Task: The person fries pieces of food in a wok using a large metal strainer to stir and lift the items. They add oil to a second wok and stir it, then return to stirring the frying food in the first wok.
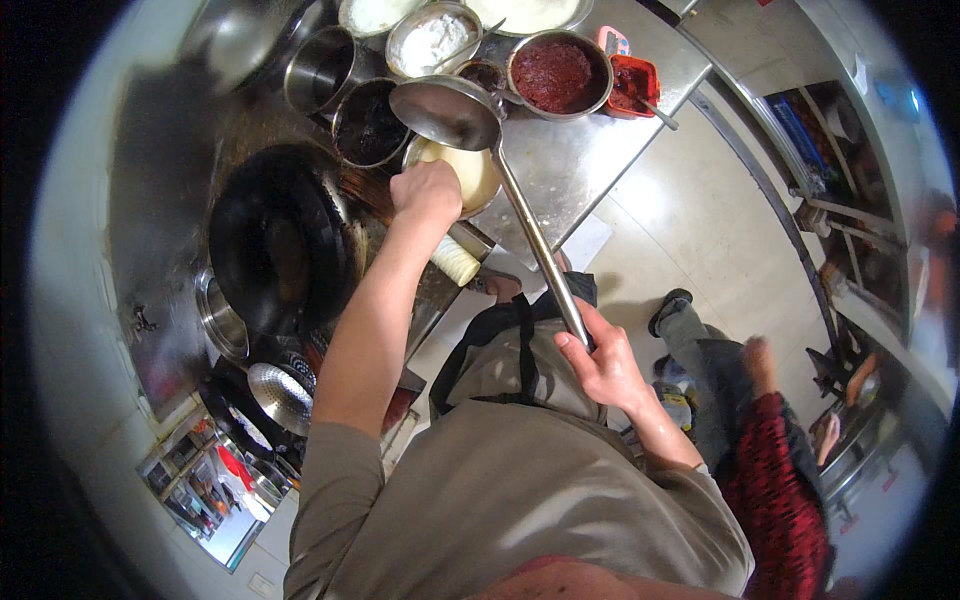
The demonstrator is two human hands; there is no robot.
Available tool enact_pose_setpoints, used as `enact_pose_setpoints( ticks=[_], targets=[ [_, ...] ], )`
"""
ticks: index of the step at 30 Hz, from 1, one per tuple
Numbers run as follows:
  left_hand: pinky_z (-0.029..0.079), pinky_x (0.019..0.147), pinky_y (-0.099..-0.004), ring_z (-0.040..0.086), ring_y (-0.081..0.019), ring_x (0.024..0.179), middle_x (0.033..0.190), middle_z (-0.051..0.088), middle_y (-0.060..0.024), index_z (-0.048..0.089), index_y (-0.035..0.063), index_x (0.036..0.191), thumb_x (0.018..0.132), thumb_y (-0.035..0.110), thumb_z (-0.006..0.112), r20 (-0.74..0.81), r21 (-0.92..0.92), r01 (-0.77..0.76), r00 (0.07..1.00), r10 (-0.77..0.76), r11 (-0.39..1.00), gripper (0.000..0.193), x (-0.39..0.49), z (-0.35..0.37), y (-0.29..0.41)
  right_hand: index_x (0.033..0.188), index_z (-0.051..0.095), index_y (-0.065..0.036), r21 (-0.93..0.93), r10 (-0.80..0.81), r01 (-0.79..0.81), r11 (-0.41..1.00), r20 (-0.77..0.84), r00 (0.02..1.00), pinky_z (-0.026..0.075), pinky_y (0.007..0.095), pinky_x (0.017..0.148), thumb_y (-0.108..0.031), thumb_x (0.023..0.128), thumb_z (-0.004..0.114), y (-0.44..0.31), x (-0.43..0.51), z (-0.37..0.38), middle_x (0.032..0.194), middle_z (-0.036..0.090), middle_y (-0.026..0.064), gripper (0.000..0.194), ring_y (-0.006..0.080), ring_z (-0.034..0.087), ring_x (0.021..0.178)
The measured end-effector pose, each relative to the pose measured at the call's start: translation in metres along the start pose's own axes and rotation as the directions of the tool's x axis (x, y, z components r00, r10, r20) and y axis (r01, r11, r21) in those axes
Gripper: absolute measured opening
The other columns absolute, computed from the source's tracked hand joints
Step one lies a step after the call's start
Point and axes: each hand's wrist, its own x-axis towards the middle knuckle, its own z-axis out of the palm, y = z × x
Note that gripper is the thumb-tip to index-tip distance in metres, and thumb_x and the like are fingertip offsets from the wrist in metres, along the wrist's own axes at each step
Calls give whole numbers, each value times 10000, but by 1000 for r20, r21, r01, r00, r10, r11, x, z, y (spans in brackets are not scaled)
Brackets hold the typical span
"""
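My right hand (pixel 609 361) grips the long metal handle of a ladle (pixel 534 217). The ladle's wide bowl hangs at the far end, above the front row of containers. My left hand (pixel 427 187) is curled over the near left side of a bowl of pale yellow contents (pixel 476 176). Its fingers are hidden from above, so whether it holds something cannot be told. Left of that hand lie brown bristles (pixel 365 189), like a bamboo wok brush. A cream ribbed cylinder (pixel 455 261) lies below the bowl. A black wok (pixel 277 240) stands farther left on the stove.
Behind the ladle stand a bowl of dark red paste (pixel 561 75), a red tub with a spoon (pixel 632 86), a bowl of white powder (pixel 435 41) and a dark-filled pot (pixel 369 124). A perforated strainer (pixel 281 397) lies lower left. Another person's red sleeve (pixel 776 480) is close on the right.
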Motion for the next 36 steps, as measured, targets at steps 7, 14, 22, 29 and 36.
enact_pose_setpoints(
  ticks=[7, 14, 22, 29, 36],
  targets=[
    [501, 763, -368, 631, -269, 964, 1023, 656, -130, 684, 61, 936, 772, 117, 585, -22, -81, 65, 997, -67, 995, 200, 10, 10, 5, 1248, 461, -26, -63, 73, -74, 995, -11, 997, 440, 284, 569, -146, 871, 580, 5, -1, -1, 697, 523, 88, 413, 127, 490, 594],
    [506, 735, -393, 643, -318, 868, 914, 663, -164, 683, 36, 868, 776, 176, 566, -89, -180, 116, 987, -134, 977, 205, -23, 1, -25, 1265, 452, -29, -38, -37, 36, 999, -32, 999, 425, 282, 532, -139, 869, 578, 11, -2, -3, 670, 517, 89, 430, 122, 467, 547],
    [491, 735, -380, 638, -285, 822, 876, 668, -120, 683, 122, 890, 790, 232, 622, -185, -427, 108, 961, -204, 898, 161, -70, 63, -109, 1265, 448, -26, -71, 52, -48, 996, 48, 997, 399, 273, 497, -141, 876, 565, 7, -5, -7, 591, 467, 63, 422, 106, 447, 518],
    [489, 719, -400, 621, -339, 831, 876, 653, -158, 653, 59, 940, 836, 270, 558, -334, -705, -66, 910, -248, 706, 255, -52, 79, -88, 1238, 464, -26, -157, 99, -88, 984, 64, 993, 431, 297, 523, -162, 885, 562, 5, -11, -2, 585, 511, 115, 391, 141, 500, 523],
    [534, 637, -289, 599, -159, 788, 942, 580, -84, 534, -15, 994, 893, 159, 530, 22, -991, 18, 999, -29, -132, 201, -33, 82, -55, 1225, 470, -25, -170, 155, -141, 975, 70, 985, 457, 335, 599, -172, 916, 510, 5, -16, 9, 724, 555, 175, 344, 206, 537, 603]
  ],
)
